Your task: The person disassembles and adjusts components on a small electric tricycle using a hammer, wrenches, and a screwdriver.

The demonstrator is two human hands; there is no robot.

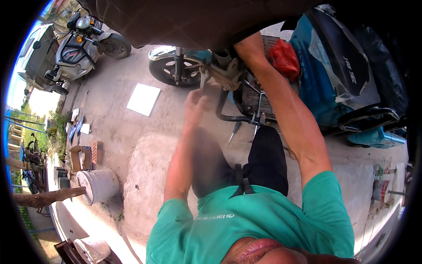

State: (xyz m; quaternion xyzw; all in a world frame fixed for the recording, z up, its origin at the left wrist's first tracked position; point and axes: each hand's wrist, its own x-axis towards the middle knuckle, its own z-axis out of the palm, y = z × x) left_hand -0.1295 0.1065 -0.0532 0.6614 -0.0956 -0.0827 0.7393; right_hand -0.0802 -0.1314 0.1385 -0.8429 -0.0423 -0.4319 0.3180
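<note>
My left hand (pixel 195 105) is closed around what looks like a metal wrench (pixel 204 78), pointing up beside the bare front frame (pixel 228 77) of a blue electric scooter. Slight motion blur softens the hand. My right hand (pixel 249 47) reaches to the scooter's steering column, its fingers hidden beneath a dark quilted cover (pixel 176 20). The scooter's front wheel (pixel 169 70) stands left of the frame. A red plastic bag (pixel 285 59) sits on the footboard, right of my right wrist. On the ground near my knees lies a screwdriver (pixel 235 130).
A white square panel (pixel 143 100) lies on the concrete to the left. Farther left stand a cargo tricycle (pixel 72 50), a white bucket (pixel 99 187) with a log on it, and a perforated brick (pixel 96 152). The scooter's body and black seat (pixel 347 66) fill the right.
</note>
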